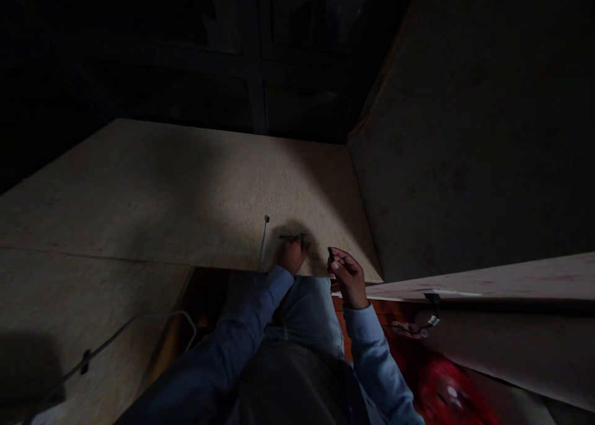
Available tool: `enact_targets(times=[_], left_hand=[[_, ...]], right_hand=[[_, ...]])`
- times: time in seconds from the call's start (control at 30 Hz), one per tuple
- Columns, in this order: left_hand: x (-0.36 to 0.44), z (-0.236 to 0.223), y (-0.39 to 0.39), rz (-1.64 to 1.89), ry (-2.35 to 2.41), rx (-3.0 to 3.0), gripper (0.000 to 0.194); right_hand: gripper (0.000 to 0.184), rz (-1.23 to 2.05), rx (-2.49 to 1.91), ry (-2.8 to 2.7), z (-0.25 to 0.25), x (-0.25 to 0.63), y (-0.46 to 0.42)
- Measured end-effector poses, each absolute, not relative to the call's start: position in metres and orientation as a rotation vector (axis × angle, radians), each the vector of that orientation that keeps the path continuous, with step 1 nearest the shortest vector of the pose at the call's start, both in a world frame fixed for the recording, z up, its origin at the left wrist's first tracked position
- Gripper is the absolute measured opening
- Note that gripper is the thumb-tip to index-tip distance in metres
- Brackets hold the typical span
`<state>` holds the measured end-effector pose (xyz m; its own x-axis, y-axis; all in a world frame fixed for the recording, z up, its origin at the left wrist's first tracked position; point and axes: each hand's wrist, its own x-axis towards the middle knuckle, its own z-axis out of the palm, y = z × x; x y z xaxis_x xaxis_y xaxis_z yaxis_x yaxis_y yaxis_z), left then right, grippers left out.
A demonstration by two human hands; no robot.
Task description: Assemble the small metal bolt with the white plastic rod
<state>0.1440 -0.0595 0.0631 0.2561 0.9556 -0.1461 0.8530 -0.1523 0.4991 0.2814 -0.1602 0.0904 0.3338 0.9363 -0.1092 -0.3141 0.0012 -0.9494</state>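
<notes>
Rod, short, black (331, 254): pinched by right hand (349, 280) above near edge of mottled beige tabletop (232, 183). Slim dark item (287, 236): at curled left hand (291, 256), grip unclear. Tabletop extends leftward.

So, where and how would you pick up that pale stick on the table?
I'd probably pinch the pale stick mid-shaft from above, thumb and finger across its long sides: it looks slim and straight, pointing away from the person, dark tip farthest.

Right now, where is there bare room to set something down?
The tabletop looks bare left of the pale stick and beyond it to the far edge; it's crowded around the left hand, dark piece and right hand.
</notes>
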Motion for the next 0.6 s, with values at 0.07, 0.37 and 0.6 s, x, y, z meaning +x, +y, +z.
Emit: enact_targets(times=[0.07,0.37,0.6], left_hand=[[0.134,0.067,-0.064,0.306,1.638,2.06,0.034],[0.055,0.074,-0.036,0.351,2.003,1.986,0.039],[0.041,0.066,-0.014,0.21,1.897,1.875,0.021]], right_hand=[[0.043,1.14,-1.128,-0.689,0.09,0.279,-0.158],[0.045,1.274,-0.939,-0.652,0.092,0.264,-0.15],[0.046,1.309,-0.918,-0.665,0.096,0.25,-0.145]])
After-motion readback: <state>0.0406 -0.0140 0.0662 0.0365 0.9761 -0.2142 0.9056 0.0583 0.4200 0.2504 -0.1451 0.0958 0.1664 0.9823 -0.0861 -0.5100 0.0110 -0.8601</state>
